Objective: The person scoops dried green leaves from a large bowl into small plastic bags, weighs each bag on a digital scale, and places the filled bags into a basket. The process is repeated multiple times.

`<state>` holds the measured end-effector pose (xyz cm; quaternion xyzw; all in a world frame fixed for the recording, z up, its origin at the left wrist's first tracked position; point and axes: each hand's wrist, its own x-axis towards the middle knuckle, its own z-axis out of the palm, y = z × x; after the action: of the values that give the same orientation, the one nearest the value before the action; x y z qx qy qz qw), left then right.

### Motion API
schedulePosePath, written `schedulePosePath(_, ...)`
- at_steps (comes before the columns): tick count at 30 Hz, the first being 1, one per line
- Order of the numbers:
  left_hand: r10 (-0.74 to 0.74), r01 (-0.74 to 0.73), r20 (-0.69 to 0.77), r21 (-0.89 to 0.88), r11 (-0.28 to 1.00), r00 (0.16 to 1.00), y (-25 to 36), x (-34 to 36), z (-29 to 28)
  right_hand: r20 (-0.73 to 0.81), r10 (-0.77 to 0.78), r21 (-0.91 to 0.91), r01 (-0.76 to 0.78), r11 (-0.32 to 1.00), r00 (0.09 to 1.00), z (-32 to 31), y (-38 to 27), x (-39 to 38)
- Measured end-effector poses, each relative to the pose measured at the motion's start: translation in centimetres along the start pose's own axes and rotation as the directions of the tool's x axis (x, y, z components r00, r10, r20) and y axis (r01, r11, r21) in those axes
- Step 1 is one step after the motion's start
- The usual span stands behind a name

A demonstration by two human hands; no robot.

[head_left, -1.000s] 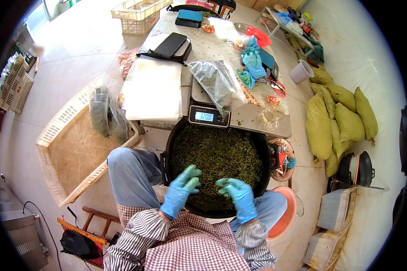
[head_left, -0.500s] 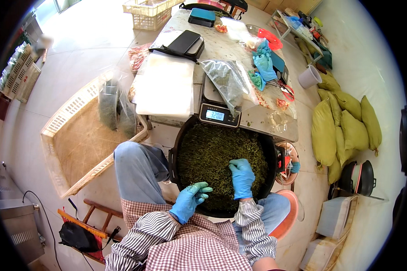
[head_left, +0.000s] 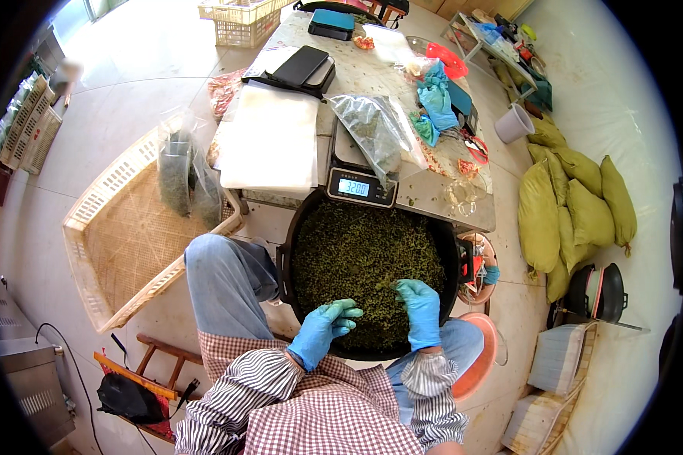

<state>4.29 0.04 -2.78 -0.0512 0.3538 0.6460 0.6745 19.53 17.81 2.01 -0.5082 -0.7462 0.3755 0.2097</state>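
Pale tiled floor (head_left: 152, 68), white wall (head_left: 622, 98), cluttered table (head_left: 372, 76)

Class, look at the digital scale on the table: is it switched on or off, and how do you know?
On. The scale has a lit display showing digits, and a clear bag of green leaves lies on its platform.

A: Where is open room?
B: Over the black basin (head_left: 287, 262) of green leaves (head_left: 364, 258).
A: What obstructs?
B: The digital scale (head_left: 360, 187) and bagged leaves (head_left: 372, 133) at its far rim; a woven tray (head_left: 129, 235) at the person's left.
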Motion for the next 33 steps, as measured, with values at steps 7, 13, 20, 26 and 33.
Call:
schedulePosePath(7, -0.035, 0.035, 0.000, 0.043, 0.998, 0.999, -0.7, 0.0, -0.7, 0.001, 0.017, 0.133, -0.017, 0.991, 1.000, -0.6, -0.6, -1.0)
schedulePosePath(13, -0.090, 0.099, 0.087, -0.112, 0.989, 0.992, -0.2, -0.9, 1.9, 0.318, -0.052, 0.234, -0.026, 0.972, 0.947, 0.4, -4.4, -7.9)
schedulePosePath(20, -0.159, 0.159, -0.012, -0.012, 0.987, 0.987, -2.2, -2.1, -0.7, -0.084, -0.264, -0.369, 0.216, 0.904, 0.961, -0.5, 1.2, -4.7)
schedulePosePath(26, -0.126, 0.126, -0.026, -0.014, 0.992, 0.992, -1.7, -3.0, -1.1, -0.327, -0.246, -0.298, 0.148, 0.943, 0.912, -2.0, 6.7, -0.8)
schedulePosePath(33, -0.167, 0.168, -0.039, 0.011, 0.986, 0.985, -1.9, -3.1, -1.4, -0.403, -0.211, -0.179, 0.149, 0.972, 0.891, -0.7, 2.9, -2.0)
